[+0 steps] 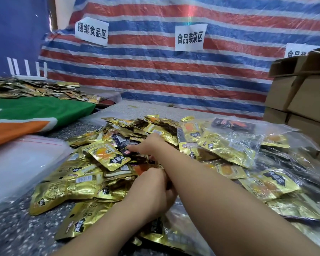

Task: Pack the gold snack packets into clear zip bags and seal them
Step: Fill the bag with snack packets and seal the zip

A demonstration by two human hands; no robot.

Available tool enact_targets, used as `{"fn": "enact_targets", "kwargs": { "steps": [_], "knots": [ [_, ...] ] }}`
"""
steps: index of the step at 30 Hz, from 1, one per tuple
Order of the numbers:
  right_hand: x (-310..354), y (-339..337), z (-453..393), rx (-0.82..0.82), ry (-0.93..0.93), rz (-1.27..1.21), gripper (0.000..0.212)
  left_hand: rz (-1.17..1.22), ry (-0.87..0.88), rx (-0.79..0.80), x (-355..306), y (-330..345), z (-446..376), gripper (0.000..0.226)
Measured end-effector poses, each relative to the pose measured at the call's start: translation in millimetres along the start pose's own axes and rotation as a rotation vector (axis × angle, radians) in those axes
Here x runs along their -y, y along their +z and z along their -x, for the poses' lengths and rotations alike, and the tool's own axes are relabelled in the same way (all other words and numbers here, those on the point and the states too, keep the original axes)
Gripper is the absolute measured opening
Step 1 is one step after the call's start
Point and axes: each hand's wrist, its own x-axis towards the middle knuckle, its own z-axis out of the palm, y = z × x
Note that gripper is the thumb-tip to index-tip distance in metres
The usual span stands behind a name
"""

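Here, sorting through gold snack packets [107, 157] heaped on the speckled table [11, 235].
Right hand [148, 145] outstretched, fingers straight over the heap; left hand [155, 187] curled, grip unclear. Filled zip bags [227, 143] lying right of the heap.

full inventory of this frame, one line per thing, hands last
gold packets: big loose pile, gold and black, table centre
filled zip bags: several, clear, right of pile
empty zip bags: stack, clear with red strip, left
table: one, grey speckled
far packets: spread, gold, back-left table
cloth: green, orange
boxes: stack, brown, right
tarp: red-blue-white striped, back
signs: three, white, on tarp
left hand: in pile, grip hidden
right hand: reaching into pile
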Motion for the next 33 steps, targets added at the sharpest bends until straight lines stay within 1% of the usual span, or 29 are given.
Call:
{"fn": "enact_targets", "kwargs": {
  "steps": [1, 3, 5, 7, 9, 10, 12, 14, 16, 19, 20, 22, 24, 27, 29, 31, 33],
  "knots": [
    [-0.4, 0.0, -0.6, 0.025, -0.010, 0.004, 0.096, -0.006, -0.003, -0.005, 0.9, 0.6, -0.4, 0.014],
    [-3.3, -2.2, -2.2, 0.087, -0.041, -0.120, 0.077, -0.031, 0.009, -0.013, 2.0, 2.4, -1.3, 0.024],
    [-7.1, -9.2, 0.0, 0.135, -0.010, -0.216, 0.063, -0.063, 0.036, -0.021, 2.7, 4.7, -1.8, 0.032],
    [-13.3, -16.4, 1.1, 0.168, 0.035, -0.263, 0.056, -0.111, 0.060, -0.038, 2.6, 6.9, -1.7, 0.041],
    [-19.9, -21.3, 1.4, 0.138, 0.038, -0.262, 0.047, -0.129, 0.070, -0.043, 2.3, 8.0, -1.3, 0.046],
    [-23.0, -22.2, 1.6, 0.082, 0.011, -0.192, 0.042, -0.129, 0.074, -0.042, 2.0, 8.2, -1.3, 0.046],
    [-26.0, -21.7, 3.0, -0.031, -0.077, -0.013, 0.042, -0.126, 0.076, -0.044, 1.5, 8.0, -1.5, 0.045],
    [-23.1, -17.0, 0.8, -0.064, -0.145, 0.036, 0.049, -0.129, 0.079, -0.040, 1.6, 8.0, -1.3, 0.042],
    [-14.6, -10.0, -1.3, -0.078, -0.185, 0.078, 0.057, -0.117, 0.077, -0.024, 0.9, 7.2, -1.1, 0.034],
    [0.1, 2.4, -3.6, -0.143, -0.229, 0.203, 0.066, -0.041, 0.054, 0.002, 3.3, 5.4, -1.7, 0.018],
    [4.6, 6.1, -3.9, -0.171, -0.234, 0.253, 0.068, -0.048, 0.059, 0.022, 5.6, 6.3, -3.0, 0.020],
    [12.5, 11.3, -3.8, -0.218, -0.237, 0.377, 0.069, -0.195, 0.073, 0.098, 12.0, 11.1, -7.0, 0.034],
    [17.9, 14.3, -4.0, -0.227, -0.256, 0.454, 0.067, -0.279, 0.031, 0.126, 19.1, 14.4, -9.0, 0.039],
    [20.4, 14.1, -7.2, -0.184, -0.253, 0.418, 0.056, -0.252, 0.017, 0.086, 19.3, 12.4, -9.7, 0.034],
    [19.4, 10.2, -9.4, -0.146, -0.234, 0.354, 0.047, -0.159, 0.029, 0.042, 13.9, 8.1, -8.3, 0.025],
    [17.7, 4.7, -8.2, -0.129, -0.253, 0.344, 0.047, -0.057, 0.019, 0.007, 8.7, 4.5, -5.7, 0.018],
    [15.5, -0.7, -5.0, -0.118, -0.294, 0.348, 0.048, -0.059, 0.020, -0.002, 6.4, 5.7, -2.8, 0.021]
  ]
}}
